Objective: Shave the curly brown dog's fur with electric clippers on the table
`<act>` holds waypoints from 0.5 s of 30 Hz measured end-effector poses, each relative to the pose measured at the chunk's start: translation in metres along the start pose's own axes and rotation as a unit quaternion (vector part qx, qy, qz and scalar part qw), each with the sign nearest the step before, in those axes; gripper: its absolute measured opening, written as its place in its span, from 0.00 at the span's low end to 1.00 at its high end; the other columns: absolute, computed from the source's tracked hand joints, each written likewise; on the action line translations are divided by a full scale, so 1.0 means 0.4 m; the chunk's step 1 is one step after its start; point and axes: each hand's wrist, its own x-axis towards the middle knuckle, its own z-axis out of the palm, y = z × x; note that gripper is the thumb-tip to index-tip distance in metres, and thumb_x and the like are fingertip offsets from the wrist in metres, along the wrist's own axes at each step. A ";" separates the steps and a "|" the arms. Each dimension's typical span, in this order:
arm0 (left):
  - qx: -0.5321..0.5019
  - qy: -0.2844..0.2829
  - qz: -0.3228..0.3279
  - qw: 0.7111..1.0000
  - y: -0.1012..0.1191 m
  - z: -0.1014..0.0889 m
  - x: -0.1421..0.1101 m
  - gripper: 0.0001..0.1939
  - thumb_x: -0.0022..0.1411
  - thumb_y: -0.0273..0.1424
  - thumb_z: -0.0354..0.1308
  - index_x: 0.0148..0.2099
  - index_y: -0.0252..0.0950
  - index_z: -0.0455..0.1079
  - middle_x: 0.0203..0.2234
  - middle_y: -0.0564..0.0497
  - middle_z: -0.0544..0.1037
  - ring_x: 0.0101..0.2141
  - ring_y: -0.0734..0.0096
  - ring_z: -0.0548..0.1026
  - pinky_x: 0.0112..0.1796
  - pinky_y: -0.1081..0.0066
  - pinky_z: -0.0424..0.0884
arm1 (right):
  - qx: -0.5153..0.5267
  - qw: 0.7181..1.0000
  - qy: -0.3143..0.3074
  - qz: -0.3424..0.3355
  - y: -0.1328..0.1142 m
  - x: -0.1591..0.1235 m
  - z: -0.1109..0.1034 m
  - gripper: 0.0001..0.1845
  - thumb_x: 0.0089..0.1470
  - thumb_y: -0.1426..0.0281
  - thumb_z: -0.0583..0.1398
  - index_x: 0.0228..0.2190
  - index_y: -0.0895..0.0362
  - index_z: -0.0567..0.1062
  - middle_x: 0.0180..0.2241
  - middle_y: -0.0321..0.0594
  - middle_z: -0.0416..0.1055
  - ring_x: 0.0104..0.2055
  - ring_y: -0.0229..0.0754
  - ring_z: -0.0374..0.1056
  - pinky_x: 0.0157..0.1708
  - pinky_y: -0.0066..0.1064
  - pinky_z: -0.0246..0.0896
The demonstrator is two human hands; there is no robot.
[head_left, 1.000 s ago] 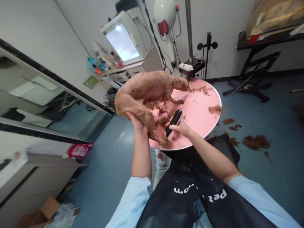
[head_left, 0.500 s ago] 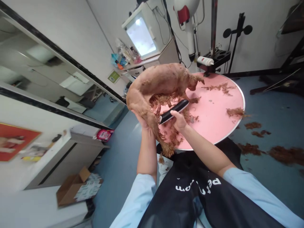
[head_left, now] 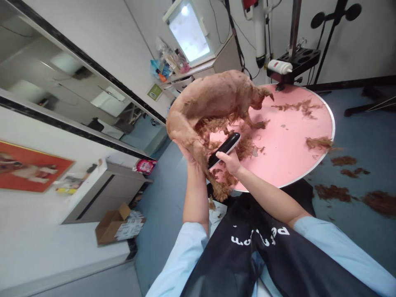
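Observation:
A brown dog (head_left: 213, 97), its body clipped short and its legs still shaggy, stands on a round pink grooming table (head_left: 287, 152). My left hand (head_left: 189, 156) is closed around its hind leg (head_left: 199, 152) from behind, with most of the fingers hidden by the leg. My right hand (head_left: 230, 160) grips a black hair clipper (head_left: 227, 145), thumb on top. The clipper's front end lies against the inner side of that leg, and its cutting edge is hidden. Loose brown hair (head_left: 246, 146) lies on the table under the dog.
A white bottle (head_left: 280, 66) rests on a black tool holder (head_left: 301, 61) at the table's far edge. Cut hair (head_left: 334, 192) is scattered over the blue floor. To the left are a cabinet (head_left: 93, 198) and an open cardboard box (head_left: 108, 227). A lit white box (head_left: 189, 35) stands behind.
The clipper has tilted more steeply, and its front end has moved behind the hind leg's edge. The dog's head is raised slightly. My left hand keeps its hold. The whole view has shifted.

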 end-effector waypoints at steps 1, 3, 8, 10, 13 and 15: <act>-0.022 0.008 -0.006 1.000 0.001 0.004 0.000 0.46 0.58 0.70 0.29 0.36 0.37 0.71 0.23 0.48 0.73 0.36 0.64 0.77 0.49 0.61 0.74 | -0.004 1.000 -0.025 0.003 0.003 -0.002 -0.002 0.11 0.38 0.62 0.64 0.25 0.56 0.76 0.23 0.35 0.74 0.21 0.34 0.63 0.19 0.26 0.57; -0.076 0.037 -0.007 0.996 0.001 0.007 0.002 0.46 0.62 0.66 0.25 0.35 0.36 0.72 0.22 0.49 0.72 0.30 0.68 0.74 0.47 0.64 0.74 | 0.003 0.997 -0.070 0.024 0.010 0.003 -0.012 0.11 0.36 0.64 0.65 0.25 0.56 0.75 0.25 0.36 0.76 0.21 0.34 0.64 0.18 0.25 0.55; -0.086 0.036 -0.007 0.996 -0.006 -0.009 0.010 0.43 0.65 0.63 0.24 0.27 0.38 0.67 0.18 0.52 0.70 0.21 0.74 0.68 0.40 0.67 0.75 | 0.026 0.974 -0.120 0.189 0.035 0.067 -0.028 0.11 0.37 0.69 0.66 0.23 0.56 0.68 0.21 0.36 0.75 0.16 0.32 0.59 0.14 0.24 0.46; -0.083 0.030 -0.011 0.996 -0.010 -0.015 0.010 0.43 0.65 0.63 0.24 0.26 0.38 0.67 0.18 0.52 0.70 0.22 0.74 0.69 0.39 0.68 0.75 | 0.049 0.969 -0.069 0.231 0.049 0.088 -0.018 0.12 0.44 0.67 0.65 0.23 0.54 0.64 0.16 0.31 0.68 0.15 0.31 0.55 0.14 0.23 0.45; -0.081 0.044 0.001 0.996 -0.015 -0.017 0.010 0.42 0.62 0.67 0.29 0.23 0.38 0.65 0.17 0.54 0.67 0.19 0.77 0.65 0.42 0.68 0.75 | 0.059 0.963 -0.058 0.255 0.071 0.092 -0.001 0.13 0.50 0.65 0.63 0.23 0.53 0.63 0.13 0.29 0.63 0.15 0.32 0.53 0.15 0.24 0.47; -0.071 0.052 0.007 0.996 -0.019 -0.017 0.008 0.42 0.60 0.68 0.33 0.21 0.38 0.64 0.16 0.54 0.66 0.19 0.78 0.64 0.42 0.67 0.75 | 0.054 0.958 -0.072 0.271 0.082 0.082 0.001 0.13 0.50 0.65 0.64 0.24 0.53 0.65 0.14 0.30 0.64 0.15 0.34 0.55 0.16 0.25 0.48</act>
